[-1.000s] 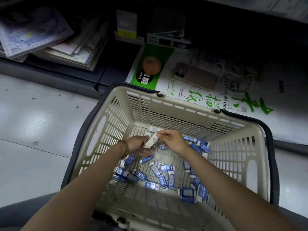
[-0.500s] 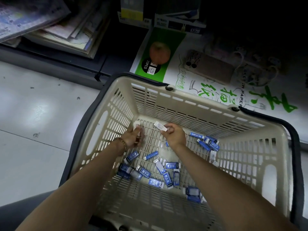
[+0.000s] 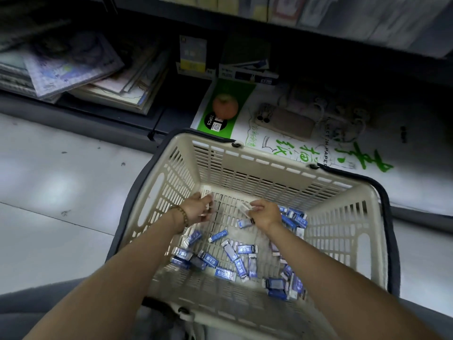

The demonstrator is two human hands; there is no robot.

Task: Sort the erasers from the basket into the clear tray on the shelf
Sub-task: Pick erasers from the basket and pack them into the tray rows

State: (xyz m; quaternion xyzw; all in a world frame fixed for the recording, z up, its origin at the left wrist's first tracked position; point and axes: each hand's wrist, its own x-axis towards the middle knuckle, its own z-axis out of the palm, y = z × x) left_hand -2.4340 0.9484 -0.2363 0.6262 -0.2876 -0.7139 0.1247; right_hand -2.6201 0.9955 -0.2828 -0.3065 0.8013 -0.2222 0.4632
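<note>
basket (image 3: 282, 173): a cream plastic one with slots. It sits on the pale floor (image 3: 61, 182) right in front of you, by a low dark shelf (image 3: 85, 116).
erasers (image 3: 224, 273): lots of little ones in blue wrappers lie all over the bottom of the basket. Most are near you or along the right side.
left hand (image 3: 197, 211): you have it down in the far left corner of the basket. Your fingers are curled round a small white piece (image 3: 208, 207). It is too blurry to tell just what it is.
right hand (image 3: 266, 214): it is in the basket too, near your left hand but not touching it. Your thumb and fingers pinch a pale piece (image 3: 245, 207).
bracelet (image 3: 182, 215): brown beads on your left wrist.
paper pack (image 3: 277, 146): white and green with an apple picture, lying flat just behind the basket. A phone (image 3: 286, 121) lies on top of it.
books (image 3: 73, 69): a messy stack on the shelf, far to the left.
</note>
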